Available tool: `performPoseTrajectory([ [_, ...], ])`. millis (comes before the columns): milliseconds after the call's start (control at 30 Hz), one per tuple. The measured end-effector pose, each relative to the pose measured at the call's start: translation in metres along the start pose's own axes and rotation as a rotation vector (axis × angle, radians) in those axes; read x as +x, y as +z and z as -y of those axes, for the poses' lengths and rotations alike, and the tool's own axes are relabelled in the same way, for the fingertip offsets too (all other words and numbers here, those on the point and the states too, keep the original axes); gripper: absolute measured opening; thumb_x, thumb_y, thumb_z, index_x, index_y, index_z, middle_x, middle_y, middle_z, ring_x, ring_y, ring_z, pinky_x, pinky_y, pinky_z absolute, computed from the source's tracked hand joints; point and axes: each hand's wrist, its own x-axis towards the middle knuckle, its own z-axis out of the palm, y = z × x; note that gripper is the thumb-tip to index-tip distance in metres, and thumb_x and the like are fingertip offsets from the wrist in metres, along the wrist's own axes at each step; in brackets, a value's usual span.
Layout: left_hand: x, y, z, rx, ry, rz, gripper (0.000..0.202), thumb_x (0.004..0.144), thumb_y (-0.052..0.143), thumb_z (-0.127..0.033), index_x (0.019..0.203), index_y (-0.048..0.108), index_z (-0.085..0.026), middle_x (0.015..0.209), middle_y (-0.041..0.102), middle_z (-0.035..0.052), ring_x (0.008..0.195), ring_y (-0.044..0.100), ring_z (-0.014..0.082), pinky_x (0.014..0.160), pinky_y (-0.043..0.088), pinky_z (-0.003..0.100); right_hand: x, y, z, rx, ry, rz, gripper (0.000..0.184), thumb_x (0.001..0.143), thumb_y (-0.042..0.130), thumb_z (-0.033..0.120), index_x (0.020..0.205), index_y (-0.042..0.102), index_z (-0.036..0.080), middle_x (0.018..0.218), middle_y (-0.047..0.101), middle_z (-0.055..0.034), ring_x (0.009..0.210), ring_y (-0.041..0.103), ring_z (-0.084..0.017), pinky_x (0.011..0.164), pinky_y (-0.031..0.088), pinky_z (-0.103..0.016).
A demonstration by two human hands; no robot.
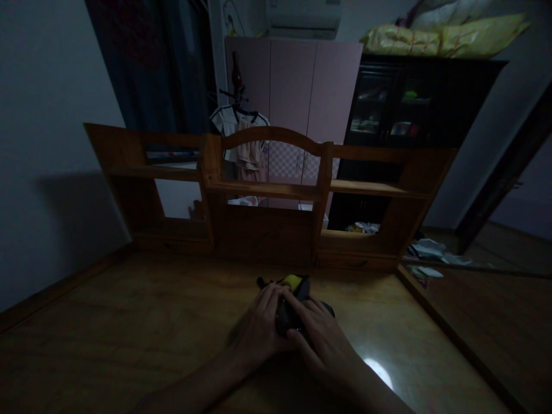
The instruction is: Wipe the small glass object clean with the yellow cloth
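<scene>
A small black object with a yellow-green part (292, 282) rests on the wooden desk (172, 310) under both my hands. Its shiny dark body shows between the hands, and black bits stick out at its left and right. In the dim light I cannot make out its kind. My left hand (261, 322) curls around its left side, fingertips on top. From the right, my right hand (319, 330) lies over it, its fingers reaching across the top towards the left fingertips and its thumb along the near side. Much of the object is hidden by the hands.
A wooden shelf unit (263, 188) stands along the desk's back edge. A wall (47, 161) borders the left. Behind are a pink wardrobe (293, 86), a dark cabinet (414, 103) and hanging clothes (250, 144). The desk's right edge has a raised rim (448, 328).
</scene>
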Motion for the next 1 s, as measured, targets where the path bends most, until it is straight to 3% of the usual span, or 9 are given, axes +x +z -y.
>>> performPoseTrajectory([
  [233, 0.0068, -0.0091, -0.0093, -0.068, -0.028, -0.017, 0.074, 0.070, 0.079, -0.039, 0.132, 0.044, -0.020, 0.127, 0.054, 0.0125, 0.121, 0.052, 0.0307, 0.104, 0.045, 0.050, 0.0017, -0.0036, 0.0040, -0.005, -0.015, 0.059, 0.071, 0.093, 0.056, 0.033, 0.153, 0.017, 0.031, 0.141, 0.051, -0.0049, 0.128, 0.044, -0.025, 0.113, 0.032, -0.045],
  [533, 0.0015, -0.0002, -0.0016, -0.005, -0.032, -0.020, 0.082, 0.067, 0.080, -0.041, 0.136, 0.040, -0.021, 0.133, 0.052, 0.0125, 0.130, 0.044, 0.0352, 0.107, 0.041, 0.056, -0.0039, -0.0048, -0.0003, 0.086, 0.003, 0.040, 0.066, 0.094, 0.053, 0.036, 0.152, 0.021, 0.030, 0.149, 0.042, -0.0063, 0.136, 0.037, -0.025, 0.114, 0.032, -0.043],
  [1000, 0.0015, -0.0022, -0.0009, 0.006, -0.015, 0.001, 0.077, 0.069, 0.077, -0.045, 0.132, 0.041, -0.020, 0.132, 0.053, 0.0120, 0.130, 0.044, 0.0336, 0.108, 0.040, 0.053, -0.0037, -0.0066, -0.0012, 0.079, 0.011, 0.030, 0.063, 0.094, 0.053, 0.035, 0.150, 0.024, 0.030, 0.148, 0.042, -0.0065, 0.136, 0.038, -0.024, 0.113, 0.032, -0.045],
])
